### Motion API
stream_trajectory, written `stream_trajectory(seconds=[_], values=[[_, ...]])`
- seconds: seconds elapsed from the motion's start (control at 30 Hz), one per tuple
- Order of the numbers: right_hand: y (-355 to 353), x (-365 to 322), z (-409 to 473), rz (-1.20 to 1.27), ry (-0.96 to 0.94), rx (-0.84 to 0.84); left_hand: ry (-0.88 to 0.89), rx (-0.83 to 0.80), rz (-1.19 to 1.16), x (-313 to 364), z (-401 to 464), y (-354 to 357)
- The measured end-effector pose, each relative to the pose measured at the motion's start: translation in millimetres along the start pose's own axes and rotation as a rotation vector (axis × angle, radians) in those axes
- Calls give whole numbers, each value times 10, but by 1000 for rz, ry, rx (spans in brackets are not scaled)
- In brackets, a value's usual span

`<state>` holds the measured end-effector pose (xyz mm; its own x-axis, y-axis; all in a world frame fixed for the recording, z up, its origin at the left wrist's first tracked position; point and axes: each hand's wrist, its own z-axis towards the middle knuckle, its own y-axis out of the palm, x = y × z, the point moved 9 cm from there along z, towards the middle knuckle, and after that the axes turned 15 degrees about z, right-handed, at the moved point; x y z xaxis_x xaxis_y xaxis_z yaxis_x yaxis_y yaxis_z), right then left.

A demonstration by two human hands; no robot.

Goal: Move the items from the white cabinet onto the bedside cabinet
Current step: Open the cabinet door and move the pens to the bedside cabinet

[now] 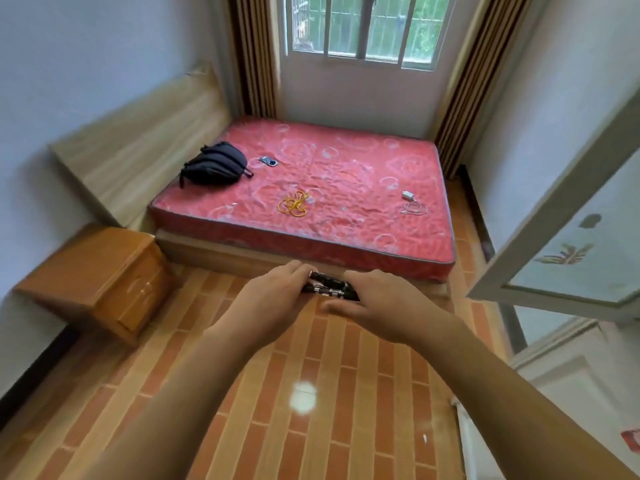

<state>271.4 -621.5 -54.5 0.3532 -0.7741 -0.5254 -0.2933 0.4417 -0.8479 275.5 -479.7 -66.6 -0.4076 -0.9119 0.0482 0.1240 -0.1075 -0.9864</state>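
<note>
Head view. My left hand [277, 292] and right hand [377, 299] are held out together above the brick-patterned tiled floor [311, 410], fingers curled around a small dark bundle with metal parts [330, 287], clamped between both hands; blur leaves its identity uncertain, possibly folded glasses or clips. The orange-brown wooden bedside cabinet [100, 275] stands at left, against the wall beside the bed. On the red patterned mattress [346, 174]: a black fabric pouch [216, 164] near its left edge, a yellow coiled cord [294, 204] near the front edge, a white charger with cable [412, 202] near the right edge. The white cabinet's open door [571, 244] stands at right.
</note>
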Motion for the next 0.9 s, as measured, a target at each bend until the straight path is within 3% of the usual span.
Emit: stream_trajectory(seconds=[0.23,0.43,0.9], values=[[478,-881,622,-113,-82,31,-123,62,-66,-1108,-545,-166],[698,-1360,1054,-199,-123,40,-261,116,25,-1858,-1022,-272],[1013,-1526,2030,-165,-199,3,-572,81,107,-3063,-1452,-256]])
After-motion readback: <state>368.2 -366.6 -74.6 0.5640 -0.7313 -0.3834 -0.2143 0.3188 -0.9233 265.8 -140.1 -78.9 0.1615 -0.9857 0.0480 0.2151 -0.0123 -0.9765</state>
